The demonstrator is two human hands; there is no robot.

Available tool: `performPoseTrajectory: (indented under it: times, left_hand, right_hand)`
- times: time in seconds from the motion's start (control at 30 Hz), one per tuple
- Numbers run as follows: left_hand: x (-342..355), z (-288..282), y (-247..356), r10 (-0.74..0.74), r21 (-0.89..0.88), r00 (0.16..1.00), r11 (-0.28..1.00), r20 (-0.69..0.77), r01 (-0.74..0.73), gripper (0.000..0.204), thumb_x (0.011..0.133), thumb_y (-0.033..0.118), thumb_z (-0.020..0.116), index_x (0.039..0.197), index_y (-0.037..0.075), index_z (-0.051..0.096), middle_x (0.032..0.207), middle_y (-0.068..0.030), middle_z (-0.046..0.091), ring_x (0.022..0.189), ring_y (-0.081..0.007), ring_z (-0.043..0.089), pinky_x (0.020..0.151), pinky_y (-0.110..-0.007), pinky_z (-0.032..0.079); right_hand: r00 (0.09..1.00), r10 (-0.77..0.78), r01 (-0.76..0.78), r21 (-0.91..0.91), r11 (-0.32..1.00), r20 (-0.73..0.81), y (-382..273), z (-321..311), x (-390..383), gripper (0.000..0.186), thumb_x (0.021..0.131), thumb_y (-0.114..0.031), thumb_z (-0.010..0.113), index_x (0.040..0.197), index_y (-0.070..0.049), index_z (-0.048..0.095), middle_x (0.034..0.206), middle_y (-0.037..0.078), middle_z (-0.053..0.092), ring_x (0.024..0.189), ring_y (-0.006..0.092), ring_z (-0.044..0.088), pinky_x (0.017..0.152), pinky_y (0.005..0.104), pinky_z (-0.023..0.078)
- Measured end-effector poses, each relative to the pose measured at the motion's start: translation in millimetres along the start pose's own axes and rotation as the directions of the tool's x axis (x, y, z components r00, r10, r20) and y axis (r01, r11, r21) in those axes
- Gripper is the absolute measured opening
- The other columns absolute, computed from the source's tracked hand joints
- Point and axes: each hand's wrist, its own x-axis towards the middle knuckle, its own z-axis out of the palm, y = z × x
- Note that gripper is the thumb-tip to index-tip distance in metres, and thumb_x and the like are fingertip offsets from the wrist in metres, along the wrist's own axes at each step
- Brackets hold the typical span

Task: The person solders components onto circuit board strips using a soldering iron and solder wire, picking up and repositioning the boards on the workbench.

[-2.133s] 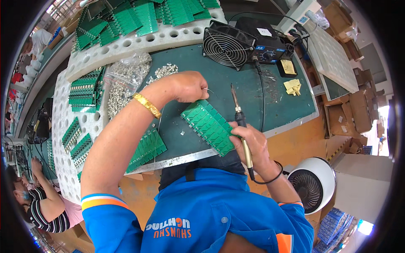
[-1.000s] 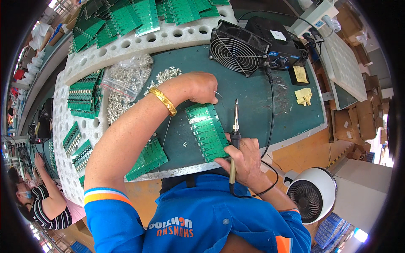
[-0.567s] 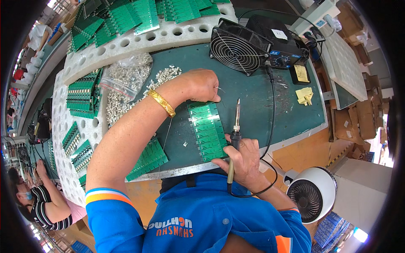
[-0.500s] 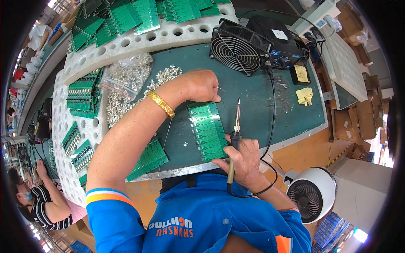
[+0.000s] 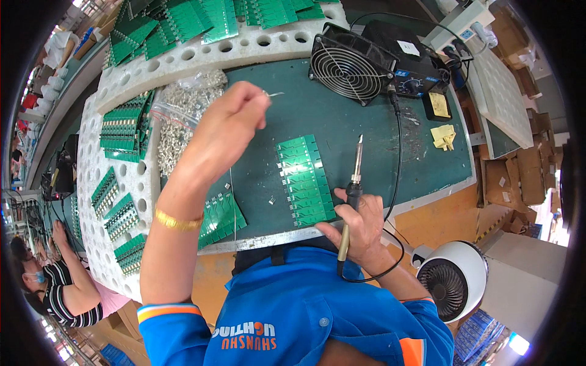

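Note:
My left hand [image 5: 231, 122] is raised over the bench, left of and beyond a green circuit board panel [image 5: 303, 182]. Its fingers pinch a thin solder wire [image 5: 276, 94], whose short end sticks out to the right. In my right hand [image 5: 364, 227], a soldering iron [image 5: 352, 198] stands nearly upright with its tip pointing away from me. The tip is right of the panel and apart from it. My right thumb is close to the panel's near right corner. Small metal connectors run along the panel's left edge. One loose connector [image 5: 272, 199] lies to its left.
A heap of metal connectors [image 5: 174, 149] and a plastic bag [image 5: 204, 91] lie left. More boards [image 5: 223, 221] rest near the front edge and on white foam [image 5: 141, 177]. A black fan [image 5: 349, 70], soldering station [image 5: 415, 79] and cable stand behind. Another person [image 5: 70, 283] sits far left.
My left hand has moved left, away from the panel's far end, carrying the solder wire. The soldering iron has shifted slightly right and away from me. The head view has shifted a little.

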Motion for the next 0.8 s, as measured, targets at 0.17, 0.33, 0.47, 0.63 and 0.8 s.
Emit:
performPoseTrajectory:
  times: [0.17,0.33,0.47,0.63,0.8]
  left_hand:
    - [-77,18,-4,-0.041,-0.246,0.998,0.968,0.041,0.05,0.02,0.102,0.025,0.054,0.099,0.005,0.056,0.08,0.0045,0.05,0.072,-0.0041,0.042,0.062,-0.021,0.037]
    - [-129,52,-18,-0.066,-0.354,0.99,0.929,0.124,0.106,0.012,0.102,0.014,0.055,0.098,0.003,0.055,0.079,0.0034,0.05,0.073,-0.0056,0.044,0.062,-0.022,0.039]
    - [-139,63,-30,-0.038,-0.336,0.981,0.936,0.192,0.102,0.014,0.103,0.015,0.055,0.098,0.002,0.053,0.074,0.0005,0.052,0.066,-0.0062,0.043,0.059,-0.024,0.039]
    - [-142,60,-41,-0.052,-0.39,0.979,0.912,0.199,0.128,0.012,0.102,0.014,0.057,0.099,0.002,0.055,0.074,0.0027,0.051,0.062,-0.0026,0.039,0.053,-0.022,0.034]
    - [-145,53,-51,-0.068,-0.476,0.974,0.864,0.217,0.167,0.013,0.1,0.013,0.061,0.095,0.002,0.057,0.071,0.0062,0.05,0.061,-0.0006,0.039,0.052,-0.019,0.031]
  right_hand:
    - [0.995,0.001,0.019,0.197,0.98,-0.097,-2,-15,20,0.044,0.082,-0.026,0.079,0.11,-0.007,0.051,0.098,0.014,0.068,0.072,0.0272,0.058,0.065,0.04,0.04]
    - [0.99,0.085,-0.028,0.43,0.902,-0.115,-20,-9,37,0.035,0.085,-0.019,0.078,0.105,-0.006,0.052,0.087,0.009,0.066,0.066,0.023,0.055,0.063,0.0366,0.041]
    - [0.986,0.121,-0.034,0.565,0.825,-0.118,-27,-4,38,0.03,0.084,-0.004,0.075,0.104,-0.006,0.053,0.073,0.005,0.059,0.06,0.0216,0.052,0.06,0.0355,0.04]
    - [0.993,0.115,-0.067,0.606,0.793,-0.041,-33,-6,43,0.03,0.082,0.001,0.074,0.103,-0.006,0.053,0.073,0.005,0.059,0.061,0.0213,0.053,0.06,0.0351,0.041]
    - [0.995,0.09,-0.088,0.676,0.731,0.033,-31,-5,41,0.032,0.088,0.004,0.067,0.11,-0.004,0.046,0.084,0.009,0.06,0.07,0.0154,0.056,0.068,0.0303,0.046]
